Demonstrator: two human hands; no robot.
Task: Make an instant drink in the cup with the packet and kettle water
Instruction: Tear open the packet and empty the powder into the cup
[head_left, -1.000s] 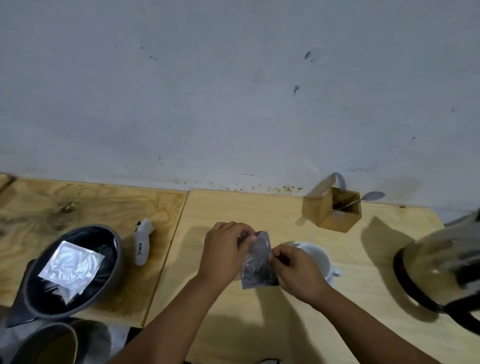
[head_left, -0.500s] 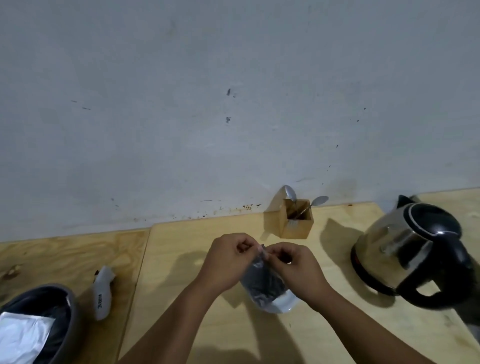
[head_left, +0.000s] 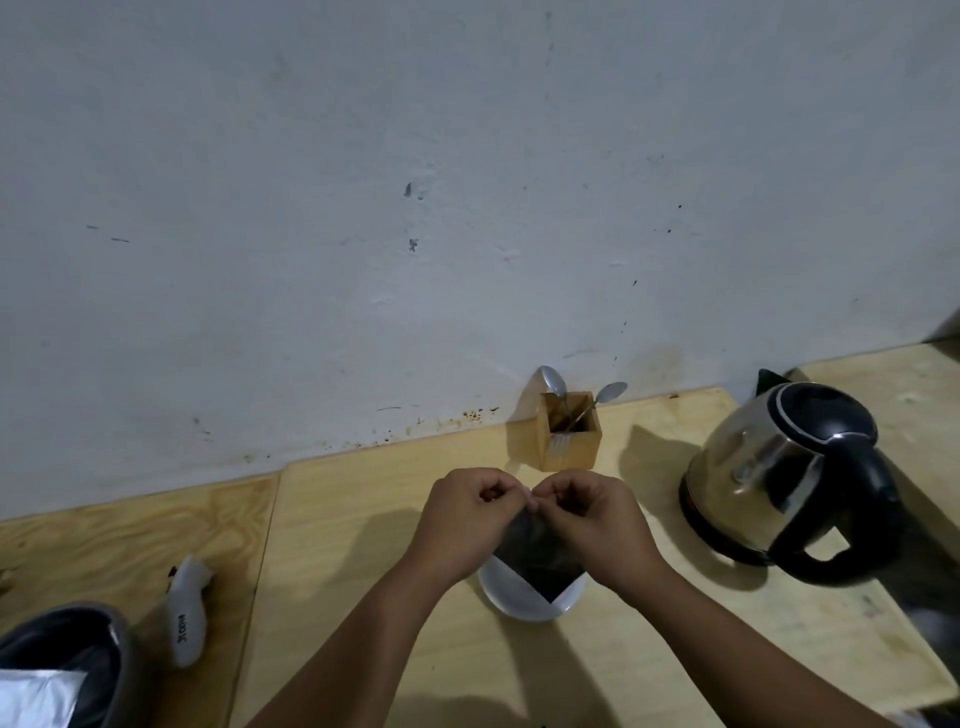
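A dark foil packet (head_left: 537, 558) hangs corner-down over the white cup (head_left: 519, 603) on the wooden table. My left hand (head_left: 462, 519) and my right hand (head_left: 597, 525) both pinch the packet's top edge, fingertips touching each other above the cup. The packet hides most of the cup's inside, and I cannot tell whether the packet is torn. A steel kettle (head_left: 769, 478) with a black lid and handle stands to the right of my hands.
A wooden box (head_left: 569, 441) holding two spoons (head_left: 608, 392) stands by the wall behind the cup. At the left lie a white pouch (head_left: 184, 623) and a grey bowl (head_left: 111, 654) with a silver sachet (head_left: 36, 696). The table's edge runs at the far right.
The view has swung to the right, bringing the kettle fully into sight. My hands have come together at the packet's top, and the packet now hangs over the cup.
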